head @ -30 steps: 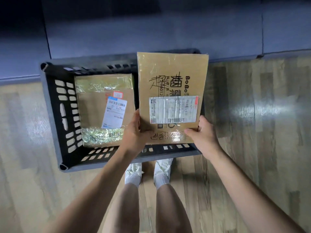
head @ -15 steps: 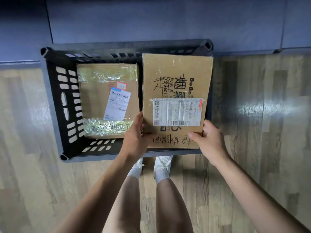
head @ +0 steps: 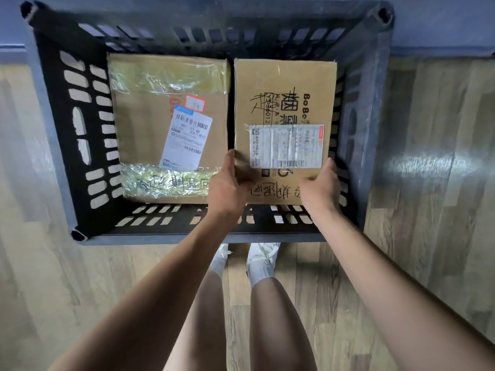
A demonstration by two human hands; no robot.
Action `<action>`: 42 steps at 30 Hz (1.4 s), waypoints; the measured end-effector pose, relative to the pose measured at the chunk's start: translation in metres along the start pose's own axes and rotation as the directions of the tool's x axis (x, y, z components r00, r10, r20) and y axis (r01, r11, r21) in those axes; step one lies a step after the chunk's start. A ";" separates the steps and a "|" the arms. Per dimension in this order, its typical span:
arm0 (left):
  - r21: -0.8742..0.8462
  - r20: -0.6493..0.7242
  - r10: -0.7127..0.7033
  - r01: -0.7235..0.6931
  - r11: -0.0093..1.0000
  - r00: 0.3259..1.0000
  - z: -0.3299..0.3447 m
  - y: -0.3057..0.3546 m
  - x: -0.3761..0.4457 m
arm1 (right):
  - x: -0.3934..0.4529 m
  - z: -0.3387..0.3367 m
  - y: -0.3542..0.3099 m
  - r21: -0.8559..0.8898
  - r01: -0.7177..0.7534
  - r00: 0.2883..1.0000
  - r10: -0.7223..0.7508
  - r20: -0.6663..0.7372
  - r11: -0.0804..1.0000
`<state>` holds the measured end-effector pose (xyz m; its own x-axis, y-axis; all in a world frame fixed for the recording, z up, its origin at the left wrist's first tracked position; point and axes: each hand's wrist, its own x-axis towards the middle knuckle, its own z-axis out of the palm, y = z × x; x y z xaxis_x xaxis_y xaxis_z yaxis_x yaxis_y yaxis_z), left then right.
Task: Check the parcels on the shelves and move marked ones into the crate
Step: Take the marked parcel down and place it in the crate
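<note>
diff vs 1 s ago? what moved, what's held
The brown cardboard parcel with the BoBo print went down from above the rim into the dark slatted plastic crate, right of the taped brown parcel, which stayed put. Left hand and right hand still grip its near edge. The camera came closer.

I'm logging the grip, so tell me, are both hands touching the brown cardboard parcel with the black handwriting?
Touching. The head view shows the left hand and right hand gripping the handwritten brown cardboard parcel's near corners.
</note>
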<state>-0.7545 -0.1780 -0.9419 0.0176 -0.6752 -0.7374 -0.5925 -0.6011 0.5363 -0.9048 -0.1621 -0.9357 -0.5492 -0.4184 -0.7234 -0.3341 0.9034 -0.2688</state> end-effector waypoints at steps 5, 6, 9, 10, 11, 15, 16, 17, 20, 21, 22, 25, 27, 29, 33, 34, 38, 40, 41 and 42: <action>0.145 -0.032 0.077 -0.071 0.987 0.997 0.007 -0.002 0.017 | 0.015 0.015 0.009 -0.043 -0.021 1.000 0.021 0.015 0.999; 0.179 -0.035 0.078 -0.070 0.981 0.996 0.009 -0.005 0.022 | 0.017 0.015 0.011 -0.060 -0.016 1.000 0.017 0.018 0.998; 0.292 -0.020 0.036 -0.028 0.956 0.999 0.018 -0.018 0.034 | 0.025 0.019 0.013 -0.113 -0.005 0.999 0.009 0.036 0.994; 0.329 -0.015 0.033 -0.026 0.944 0.999 0.021 -0.021 0.036 | 0.028 0.021 0.013 -0.121 -0.009 0.999 0.014 0.040 0.993; 0.355 -0.011 0.035 -0.029 0.934 0.999 0.024 -0.024 0.037 | 0.030 0.022 0.014 -0.124 -0.013 0.999 0.018 0.041 0.992; 0.417 0.053 0.003 -0.025 0.908 0.999 0.030 -0.020 0.037 | 0.034 0.023 0.016 -0.143 -0.016 0.999 0.023 0.043 0.990; 0.432 0.062 -0.013 -0.015 0.902 0.998 0.030 -0.016 0.037 | 0.034 0.024 0.016 -0.144 -0.014 0.998 0.022 0.051 0.989; 0.448 0.080 -0.032 -0.008 0.894 0.996 0.030 -0.012 0.037 | 0.035 0.025 0.016 -0.143 -0.012 0.998 0.021 0.062 0.990; 0.482 0.183 -0.138 0.033 0.876 0.973 0.032 0.002 0.038 | 0.039 0.030 0.020 -0.113 -0.027 0.994 0.039 0.106 0.993; 0.484 0.211 -0.175 0.053 0.873 0.962 0.033 0.007 0.038 | 0.040 0.032 0.021 -0.097 -0.038 0.991 0.051 0.125 0.995; 0.483 0.232 -0.207 0.072 0.873 0.950 0.033 0.009 0.040 | 0.040 0.033 0.023 -0.088 -0.049 0.988 0.061 0.140 0.995; 0.439 0.260 -0.258 0.123 0.890 0.931 0.033 0.011 0.044 | 0.040 0.038 0.028 -0.110 -0.059 0.985 0.076 0.156 0.992; 0.408 0.282 -0.273 0.143 0.902 0.920 0.033 0.011 0.043 | 0.040 0.039 0.030 -0.149 -0.044 0.982 0.070 0.174 0.988; 0.402 0.319 -0.273 0.131 0.906 0.907 0.033 0.010 0.040 | 0.039 0.038 0.029 -0.169 -0.041 0.973 0.078 0.216 0.985; 0.532 0.376 -0.188 -0.045 0.846 0.908 0.035 -0.002 0.033 | 0.027 0.036 0.025 -0.279 0.101 0.950 -0.010 0.311 0.955; 0.575 0.375 -0.130 -0.120 0.809 0.918 0.037 -0.006 0.032 | 0.024 0.036 0.025 -0.332 0.161 0.944 -0.047 0.325 0.929; 0.640 0.411 -0.033 -0.263 0.722 0.911 0.042 -0.017 0.030 | 0.021 0.039 0.026 -0.507 0.359 0.908 -0.167 0.385 0.783; 0.673 0.449 -0.058 -0.296 0.678 0.891 0.044 -0.021 0.030 | 0.023 0.040 0.023 -0.538 0.361 0.901 -0.137 0.411 0.762; 0.689 0.455 -0.054 -0.313 0.654 0.889 0.046 -0.024 0.032 | 0.024 0.041 0.023 -0.549 0.356 0.901 -0.124 0.415 0.756; 0.699 0.456 -0.050 -0.323 0.638 0.889 0.047 -0.026 0.033 | 0.025 0.041 0.022 -0.558 0.356 0.901 -0.117 0.418 0.749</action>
<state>-0.7766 -0.1648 -0.9994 -0.3222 -0.3752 -0.8692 -0.9467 0.1335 0.2933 -0.8948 -0.1488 -0.9862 -0.1353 -0.4433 -0.8861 -0.8735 0.4754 -0.1045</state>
